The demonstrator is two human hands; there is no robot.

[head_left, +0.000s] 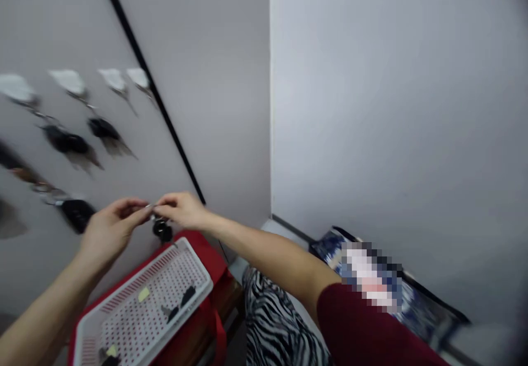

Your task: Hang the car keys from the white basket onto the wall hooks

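My left hand (pixel 110 229) and my right hand (pixel 182 209) meet in front of the wall, fingertips pinched together on a small metal key ring. A bunch of dark keys (pixel 162 229) hangs from it just below the fingers. Under the hands sits a white perforated plastic basket (pixel 206 278). Inside it lie a black key (pixel 188 295), another dark key (pixel 171 313) and a yellow tag (pixel 143 294). Fine details of the ring are blurred.
White adhesive hooks (pixel 70 82) on the wall carry several hanging keys (pixel 103 128). Below them hangs a black car key (pixel 76 214). A red bag (pixel 202 253) lies under the basket on a brown wooden surface (pixel 202 349). A blue patterned bag (pixel 429 311) stands by the right wall.
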